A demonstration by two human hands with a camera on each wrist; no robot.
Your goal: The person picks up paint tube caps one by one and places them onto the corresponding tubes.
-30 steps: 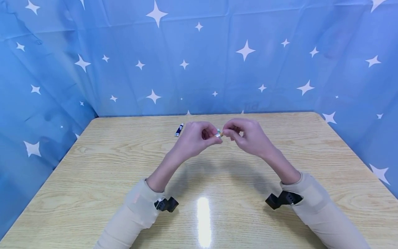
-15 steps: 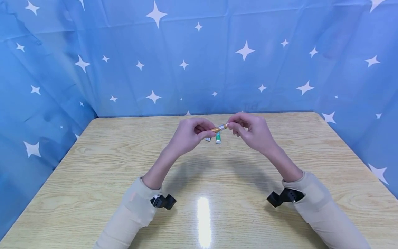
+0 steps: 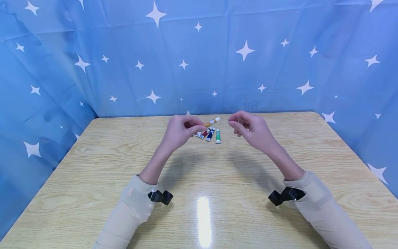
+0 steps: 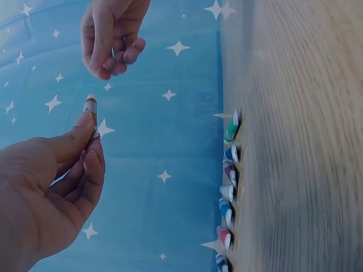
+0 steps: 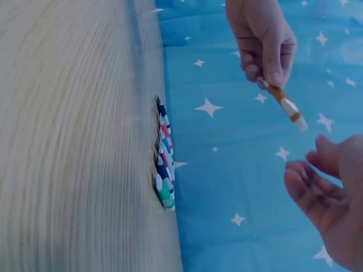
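A small orange-brown paint tube point(image 3: 212, 122) with a silvery-white band and white cap is pinched between thumb and fingers of my left hand point(image 3: 178, 133). Its capped end points up and to the right, toward my right hand point(image 3: 255, 133). That hand hovers apart from the tube, its fingers loosely bent, a gap between thumb and fingertips in the right wrist view. Below and between the hands, a green paint tube point(image 3: 218, 137), a dark blue paint tube point(image 3: 210, 134) and a dark red paint tube point(image 3: 204, 133) lie on the table. My left hand hides more tubes in the head view.
The left wrist view shows several tubes in a row, among them a light blue tube point(image 4: 226, 211) and a pinkish-red tube point(image 4: 224, 237). The wooden table point(image 3: 93, 166) ends at a blue star-patterned curtain point(image 3: 199, 79). Each wrist bears a black camera.
My left hand has drawn left with the orange-brown tube, out of the right hand's fingers. The right hand rose slightly and now stands apart. More tubes on the table have come into sight.
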